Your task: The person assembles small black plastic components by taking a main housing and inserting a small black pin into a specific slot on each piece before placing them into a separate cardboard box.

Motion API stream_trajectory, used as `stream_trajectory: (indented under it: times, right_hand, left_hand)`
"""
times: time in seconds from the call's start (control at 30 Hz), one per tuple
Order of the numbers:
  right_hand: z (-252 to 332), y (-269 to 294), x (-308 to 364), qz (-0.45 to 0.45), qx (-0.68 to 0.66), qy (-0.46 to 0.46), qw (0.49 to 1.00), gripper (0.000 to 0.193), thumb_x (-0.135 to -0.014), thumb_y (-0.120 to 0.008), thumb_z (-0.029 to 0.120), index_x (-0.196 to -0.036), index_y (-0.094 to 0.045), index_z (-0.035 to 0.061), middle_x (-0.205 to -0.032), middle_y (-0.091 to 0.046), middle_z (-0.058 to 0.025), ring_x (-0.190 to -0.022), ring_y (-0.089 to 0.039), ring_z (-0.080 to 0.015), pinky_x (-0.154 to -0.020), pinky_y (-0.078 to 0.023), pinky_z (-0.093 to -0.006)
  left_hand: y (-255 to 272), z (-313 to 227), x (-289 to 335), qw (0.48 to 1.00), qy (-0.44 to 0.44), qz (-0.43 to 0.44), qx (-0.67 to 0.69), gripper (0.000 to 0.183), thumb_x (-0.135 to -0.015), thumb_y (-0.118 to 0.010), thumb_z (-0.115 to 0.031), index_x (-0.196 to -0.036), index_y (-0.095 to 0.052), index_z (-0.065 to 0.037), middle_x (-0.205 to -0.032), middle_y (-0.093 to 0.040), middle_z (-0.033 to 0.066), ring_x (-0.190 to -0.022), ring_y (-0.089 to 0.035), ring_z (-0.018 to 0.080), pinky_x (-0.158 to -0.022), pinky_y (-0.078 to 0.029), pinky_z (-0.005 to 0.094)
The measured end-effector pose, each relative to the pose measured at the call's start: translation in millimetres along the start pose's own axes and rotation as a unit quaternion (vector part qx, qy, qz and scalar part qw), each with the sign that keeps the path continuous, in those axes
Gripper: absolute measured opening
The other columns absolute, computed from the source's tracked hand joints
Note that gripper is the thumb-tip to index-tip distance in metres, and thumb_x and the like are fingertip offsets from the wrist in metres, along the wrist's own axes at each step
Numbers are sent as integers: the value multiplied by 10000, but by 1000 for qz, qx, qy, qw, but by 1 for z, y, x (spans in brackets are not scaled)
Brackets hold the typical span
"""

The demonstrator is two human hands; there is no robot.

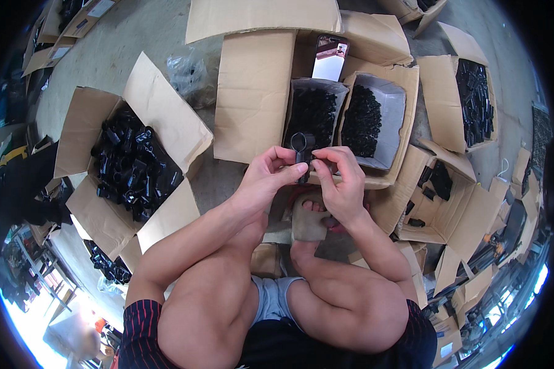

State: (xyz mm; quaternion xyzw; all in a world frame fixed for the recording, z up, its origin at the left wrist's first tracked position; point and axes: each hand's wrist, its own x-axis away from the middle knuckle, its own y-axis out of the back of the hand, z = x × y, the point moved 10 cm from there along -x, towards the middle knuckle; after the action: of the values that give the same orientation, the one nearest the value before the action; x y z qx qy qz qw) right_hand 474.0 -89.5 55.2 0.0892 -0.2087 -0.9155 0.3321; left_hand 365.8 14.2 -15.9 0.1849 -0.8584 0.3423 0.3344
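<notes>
Between my two hands is a black plastic part with a round ring (299, 142) at its upper end and a narrower stem below. My left hand (266, 176) pinches its stem between thumb and fingers. My right hand (343, 182) is closed against the stem's right side, thumb and fingertips together; whatever lies between them is too small to make out. Just beyond the hands stand two grey bins, the left bin (342, 92) and the right bin (397, 109), each holding many small black pieces (362, 120).
The bins sit in an open cardboard box (252, 92), with a lit phone (330, 56) propped behind them. At left, a carton (92, 212) holds black parts (135, 163). A carton (455, 215) with a few black pieces stands at right, another filled one (440, 92) beyond it.
</notes>
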Motion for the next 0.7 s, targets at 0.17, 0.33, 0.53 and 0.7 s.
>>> stream_trajectory:
  times: [0.17,0.33,0.53,0.7]
  right_hand:
    - [6,3,-1,13,22,38,999,152,-893,-704,18,-1038,-664,1,-1000,-669,-128,-890,-656,-291,-752,-537,-379]
    - [14,4,-4,25,74,101,992,185,-870,-717,-19,-1044,-658,5,-995,-668,-131,-873,-660,-280,-736,-545,-362]
    - [14,1,-1,13,95,118,988,208,-847,-742,-4,-1032,-648,11,-970,-662,-126,-859,-650,-297,-737,-532,-389]
    - [16,0,0,8,106,132,986,221,-848,-748,14,-1035,-630,4,-960,-653,-126,-853,-647,-307,-732,-531,-400]
  left_hand:
    - [-1,-5,-1,1000,-21,0,-1,336,-926,-767,-129,-1178,-576,-15,-1093,-662,65,-997,-631,102,-869,-527,266]
    - [-1,-10,0,999,-37,-10,-22,329,-917,-771,-99,-1165,-574,-10,-1104,-663,85,-981,-647,106,-865,-542,259]
    - [2,-11,-2,997,-46,-24,-60,337,-905,-780,-75,-1154,-564,-2,-1089,-669,84,-958,-652,97,-827,-552,258]
    - [3,-12,-2,995,-74,-32,-50,332,-897,-781,-47,-1133,-551,1,-1050,-681,87,-913,-663,95,-774,-553,245]
